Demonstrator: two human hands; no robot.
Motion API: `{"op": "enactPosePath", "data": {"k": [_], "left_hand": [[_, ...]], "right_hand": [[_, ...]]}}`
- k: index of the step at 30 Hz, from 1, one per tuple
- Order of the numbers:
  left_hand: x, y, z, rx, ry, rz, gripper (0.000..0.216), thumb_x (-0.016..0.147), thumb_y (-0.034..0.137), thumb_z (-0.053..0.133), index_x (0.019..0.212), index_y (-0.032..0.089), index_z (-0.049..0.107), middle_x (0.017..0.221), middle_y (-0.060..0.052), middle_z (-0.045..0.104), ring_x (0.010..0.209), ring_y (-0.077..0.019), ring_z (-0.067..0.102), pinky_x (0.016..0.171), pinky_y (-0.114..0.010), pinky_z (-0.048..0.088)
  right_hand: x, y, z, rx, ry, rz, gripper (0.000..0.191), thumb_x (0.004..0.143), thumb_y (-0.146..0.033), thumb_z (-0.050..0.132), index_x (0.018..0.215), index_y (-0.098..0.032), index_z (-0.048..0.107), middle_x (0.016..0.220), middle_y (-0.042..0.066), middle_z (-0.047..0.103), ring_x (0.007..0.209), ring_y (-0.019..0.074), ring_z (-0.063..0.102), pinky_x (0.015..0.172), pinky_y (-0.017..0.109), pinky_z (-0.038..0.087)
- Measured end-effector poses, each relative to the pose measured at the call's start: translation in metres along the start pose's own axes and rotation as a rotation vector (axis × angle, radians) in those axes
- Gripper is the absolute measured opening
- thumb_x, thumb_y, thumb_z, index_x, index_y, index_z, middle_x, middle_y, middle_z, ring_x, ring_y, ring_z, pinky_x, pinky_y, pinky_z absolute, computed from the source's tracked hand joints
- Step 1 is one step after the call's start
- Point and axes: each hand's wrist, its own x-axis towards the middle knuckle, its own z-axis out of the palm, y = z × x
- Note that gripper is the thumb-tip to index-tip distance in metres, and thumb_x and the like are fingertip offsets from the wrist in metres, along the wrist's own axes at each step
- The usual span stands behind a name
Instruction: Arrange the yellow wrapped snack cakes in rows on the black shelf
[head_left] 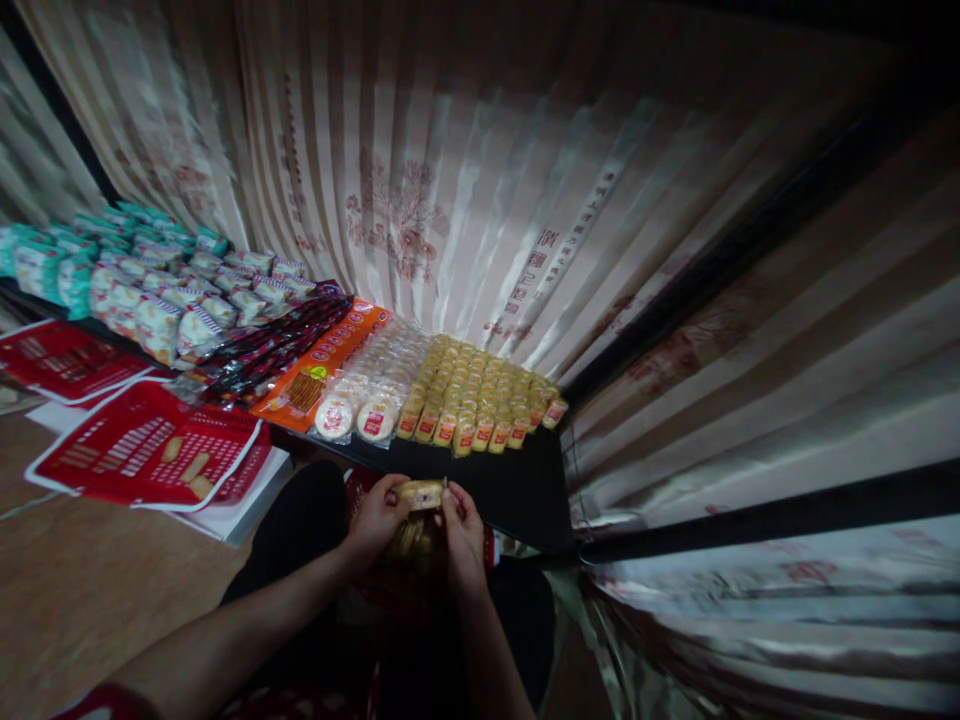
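Between my two hands is a small yellow wrapped snack packet (421,494), held level by its ends. My left hand (377,518) pinches its left end, while the fingertips of my right hand (463,532) grip the right end. Below them, in shadow between my knees, more yellow packets (409,540) show dimly; my hands partly hide them and their red container. Just beyond my hands, matching yellow snack packets (480,400) stand in close rows on a black tabletop (525,495).
Left of the rows lie clear-wrapped round white crackers (375,420), a flat orange bag (322,365), dark packets (274,345), and white and teal snack bags (154,325). Red bags (142,445) sit lower left. Pleated curtains (480,200) and a dark pole (697,250) border the table.
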Motion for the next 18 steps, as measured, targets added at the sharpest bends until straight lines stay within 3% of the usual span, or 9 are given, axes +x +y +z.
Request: {"op": "enactPosePath", "data": {"k": [3, 9, 13, 18], "left_hand": [[-0.001, 0.003, 0.003, 0.082, 0.058, 0.163, 0.028, 0.073, 0.018, 0.052, 0.100, 0.017, 0.058, 0.098, -0.006, 0.060, 0.089, -0.0175, 0.060, 0.077, -0.027, 0.050], [-0.011, 0.006, 0.014, 0.318, 0.072, 0.430, 0.026, 0.072, 0.009, 0.047, 0.093, 0.018, 0.059, 0.105, -0.008, 0.054, 0.104, -0.0207, 0.053, 0.095, -0.038, 0.044], [-0.017, 0.006, 0.020, 0.438, 0.012, 0.468, 0.028, 0.076, 0.009, 0.045, 0.099, 0.018, 0.059, 0.121, -0.010, 0.048, 0.110, -0.0212, 0.052, 0.098, -0.038, 0.043], [-0.018, 0.009, 0.022, 0.505, -0.038, 0.515, 0.030, 0.076, 0.009, 0.048, 0.101, 0.020, 0.061, 0.122, -0.009, 0.049, 0.114, -0.0237, 0.050, 0.099, -0.039, 0.044]], "right_hand": [[-0.005, 0.000, 0.001, 0.011, -0.032, 0.072, 0.060, 0.061, -0.054, 0.072, 0.106, -0.017, 0.059, 0.090, 0.007, 0.070, 0.077, 0.0173, 0.068, 0.064, 0.024, 0.052], [-0.018, -0.022, 0.004, 0.138, -0.131, 0.095, 0.054, 0.063, -0.052, 0.073, 0.102, -0.017, 0.060, 0.098, 0.008, 0.069, 0.084, 0.0181, 0.068, 0.073, 0.027, 0.053], [-0.014, -0.029, -0.001, 0.154, -0.122, 0.063, 0.052, 0.062, -0.048, 0.075, 0.102, -0.018, 0.060, 0.094, 0.005, 0.069, 0.081, 0.0155, 0.066, 0.069, 0.024, 0.052], [-0.006, -0.027, -0.007, 0.181, -0.079, 0.058, 0.049, 0.061, -0.043, 0.075, 0.101, -0.019, 0.060, 0.089, 0.004, 0.068, 0.078, 0.0166, 0.066, 0.067, 0.025, 0.053]]}}
